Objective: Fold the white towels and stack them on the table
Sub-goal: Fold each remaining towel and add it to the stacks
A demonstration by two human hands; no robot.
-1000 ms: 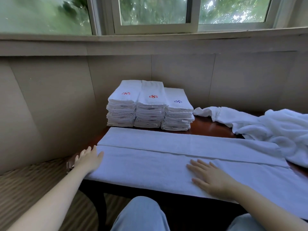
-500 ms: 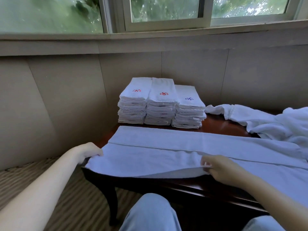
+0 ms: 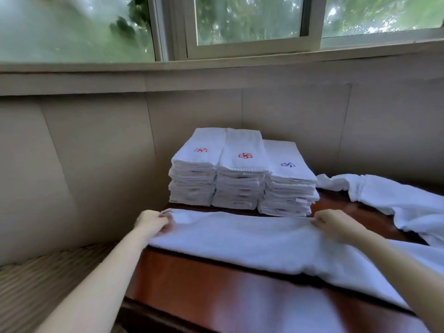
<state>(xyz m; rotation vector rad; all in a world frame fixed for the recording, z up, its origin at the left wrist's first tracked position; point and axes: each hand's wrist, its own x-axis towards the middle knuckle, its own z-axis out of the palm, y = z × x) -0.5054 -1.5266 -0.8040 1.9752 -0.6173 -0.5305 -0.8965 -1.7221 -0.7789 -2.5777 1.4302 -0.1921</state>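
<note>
On the table [image 3: 216, 284], our left hand [image 3: 153, 223] and right hand [image 3: 334, 223] pinch the white towel [image 3: 240, 239] edge, now flipped over: this fold looks nearly done.

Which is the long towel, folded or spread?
The long towel is folded over; left hand and right hand pinch its doubled edge.

Forearms, left hand [image 3: 153, 223] and right hand [image 3: 335, 224] are bare
</note>
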